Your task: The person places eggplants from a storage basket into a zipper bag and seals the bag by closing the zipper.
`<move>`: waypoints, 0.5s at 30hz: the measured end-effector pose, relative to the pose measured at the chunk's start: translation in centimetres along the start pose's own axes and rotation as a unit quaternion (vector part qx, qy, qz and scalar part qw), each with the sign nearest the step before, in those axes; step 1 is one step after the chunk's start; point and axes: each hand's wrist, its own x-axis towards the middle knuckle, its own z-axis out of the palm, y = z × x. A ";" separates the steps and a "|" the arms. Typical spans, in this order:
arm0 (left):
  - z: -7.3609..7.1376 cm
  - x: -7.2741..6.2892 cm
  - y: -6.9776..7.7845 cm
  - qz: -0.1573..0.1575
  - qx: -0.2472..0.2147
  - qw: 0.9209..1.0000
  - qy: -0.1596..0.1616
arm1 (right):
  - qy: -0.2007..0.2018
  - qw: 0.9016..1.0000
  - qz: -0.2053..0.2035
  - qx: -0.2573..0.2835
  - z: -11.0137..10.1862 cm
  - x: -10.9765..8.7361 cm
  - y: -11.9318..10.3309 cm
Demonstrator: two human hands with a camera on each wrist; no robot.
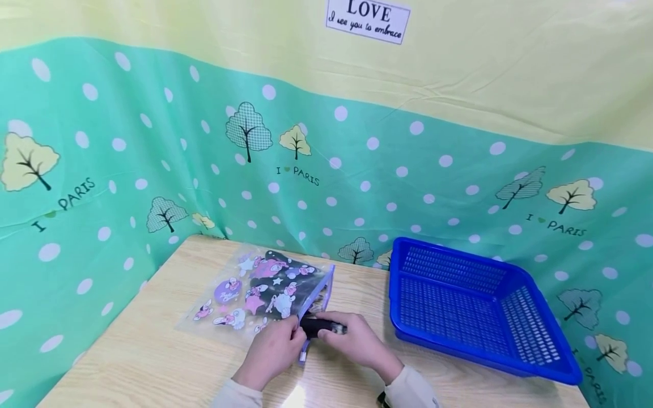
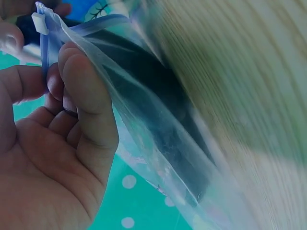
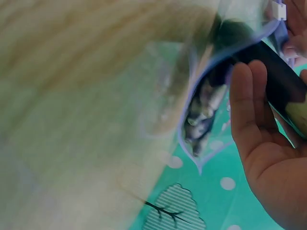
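A clear zip bag with pink, purple and white cartoon prints lies on the table, its mouth open to the right. Through the plastic a dark item shows, and patterned contents appear inside the opening. My left hand pinches the bag's purple zip edge near the white slider. At the mouth my right hand grips a black, elongated object with a pale patch at its outer end. Its other end is inside the bag; I cannot tell its kind.
A blue plastic basket with mesh walls stands right of the bag. The wooden table ends at a green dotted curtain behind and to the left. A small dark item shows by the right cuff.
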 end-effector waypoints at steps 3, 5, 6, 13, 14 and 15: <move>0.0 0.0 -0.1 0.007 0.003 1.000 0.006 | 0.007 0.999 0.016 0.036 0.4 0.4 0.4; -0.1 0.0 -0.1 0.006 0.000 1.000 0.005 | 0.012 0.997 0.022 0.068 0.5 0.6 0.5; -0.1 0.1 -0.1 0.005 -0.002 1.000 0.004 | 0.014 0.996 0.023 0.089 0.6 0.7 0.5; -0.2 0.2 -0.1 0.010 -0.002 1.000 0.011 | 0.071 0.978 0.037 0.195 0.8 1.8 0.7; -0.2 0.1 0.0 0.012 0.000 1.000 0.013 | 0.081 0.976 0.041 0.198 0.9 2.0 0.7; -0.2 0.1 0.0 0.013 0.000 1.000 0.013 | 0.089 0.975 0.045 0.199 0.9 2.2 0.7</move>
